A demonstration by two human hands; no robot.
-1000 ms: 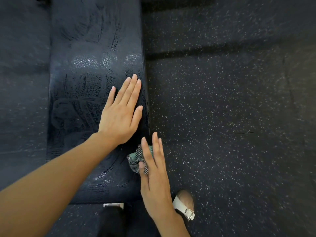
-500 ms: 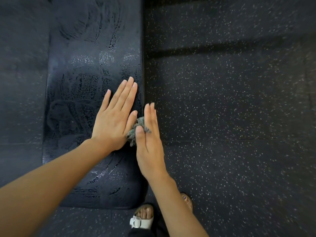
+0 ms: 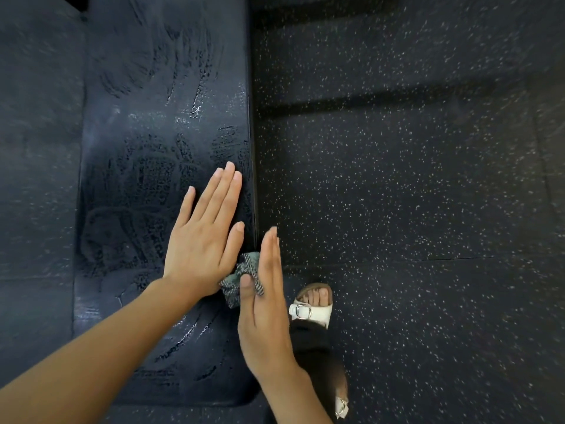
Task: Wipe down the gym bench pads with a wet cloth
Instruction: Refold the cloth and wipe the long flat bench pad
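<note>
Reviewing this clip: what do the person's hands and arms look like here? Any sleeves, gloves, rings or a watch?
Both arms are bare as far as the frame shows; no sleeve enters view. The left hand and the right hand are ungloved, with no ring, watch or bracelet visible. The fingers are straight and close together, with short, plain nails that show no coloured polish.
</note>
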